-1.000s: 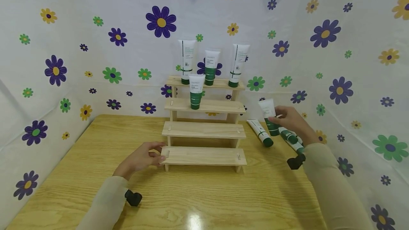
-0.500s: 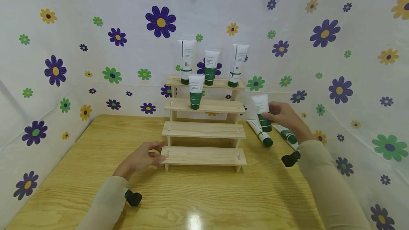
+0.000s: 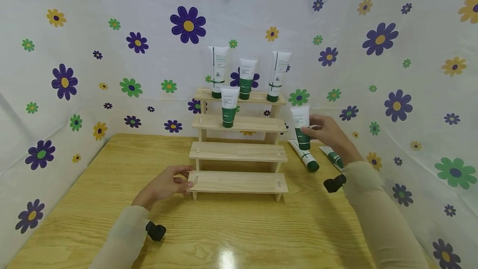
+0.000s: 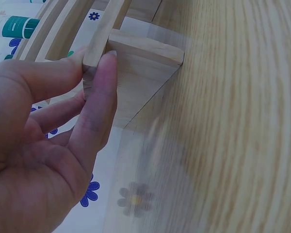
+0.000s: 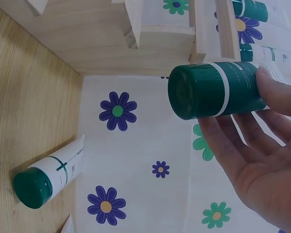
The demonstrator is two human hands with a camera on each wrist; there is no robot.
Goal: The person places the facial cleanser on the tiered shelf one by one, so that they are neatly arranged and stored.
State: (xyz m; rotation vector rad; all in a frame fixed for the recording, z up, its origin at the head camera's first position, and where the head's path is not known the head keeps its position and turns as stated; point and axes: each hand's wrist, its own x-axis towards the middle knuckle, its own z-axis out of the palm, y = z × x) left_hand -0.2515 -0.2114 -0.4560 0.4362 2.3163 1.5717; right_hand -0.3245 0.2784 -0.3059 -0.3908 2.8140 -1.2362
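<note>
My left hand (image 3: 164,184) pinches the left end of the lowest shelf of a stepped wooden rack (image 3: 239,182); in the left wrist view the thumb and fingers (image 4: 104,82) grip the board's end. My right hand (image 3: 330,134) holds a white and green squeeze tube (image 3: 301,128) in the air, cap down, right of the rack. In the right wrist view the thumb lies on one side of this tube (image 5: 218,90) and the fingers on the other. On the second shelf from the top stands a similar tube (image 3: 229,107).
On the top shelf stand a tall tube (image 3: 219,72), a shorter tube (image 3: 247,79) and another tall tube (image 3: 278,76). Right of the rack a tube (image 3: 304,155) lies on the wooden table (image 3: 239,227). Another tube (image 3: 331,157) lies partly behind the right arm. Flowered cloth (image 3: 149,74) surrounds the table.
My right hand has moved left and slightly up with the squeeze tube, toward the rack, and the tube has become more upright. The left hand keeps its place on the lowest shelf.
</note>
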